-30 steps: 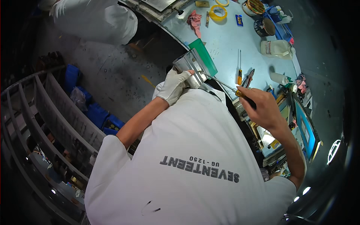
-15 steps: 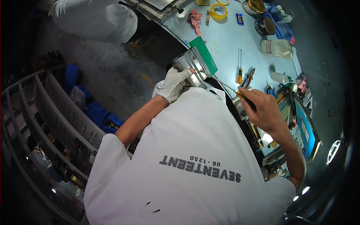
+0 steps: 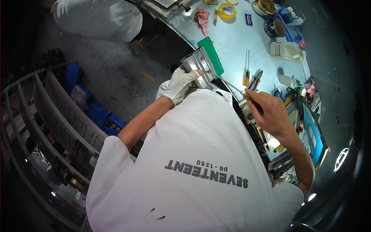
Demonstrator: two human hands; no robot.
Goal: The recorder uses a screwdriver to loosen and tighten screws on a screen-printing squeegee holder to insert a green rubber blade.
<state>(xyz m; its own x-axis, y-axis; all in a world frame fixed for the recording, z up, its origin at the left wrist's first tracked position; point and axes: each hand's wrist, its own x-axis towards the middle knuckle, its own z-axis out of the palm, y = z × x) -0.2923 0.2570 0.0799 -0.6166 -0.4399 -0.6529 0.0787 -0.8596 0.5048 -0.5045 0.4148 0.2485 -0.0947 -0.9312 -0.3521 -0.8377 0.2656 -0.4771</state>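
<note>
My left hand (image 3: 178,86), in a white glove with the thumb tip bare, is closed around a squeegee. Its silvery metal holder (image 3: 198,65) rests close against my white shirt, and a green blade (image 3: 211,55) sticks out on the side toward the table. In my bare right hand (image 3: 272,114) is a screwdriver with a yellow and black handle (image 3: 247,96). The thin shaft (image 3: 230,85) runs left to the holder's side, where its tip meets or nearly meets a screw spot; exact contact is too small to tell. The fingers wrap the handle's end.
On the pale table lie another screwdriver (image 3: 247,78), pliers (image 3: 256,81), yellow tape (image 3: 227,11) and a pink cloth (image 3: 201,20). A jug (image 3: 286,52), a bottle (image 3: 287,81) and a dark tin (image 3: 275,28) stand beyond. A metal rack (image 3: 67,106) is at left; another person's white clothing (image 3: 96,21) shows at upper left.
The squeegee has turned slightly in my left hand, and its green blade sits a little further up and left. My right hand and the screwdriver have hardly moved.
</note>
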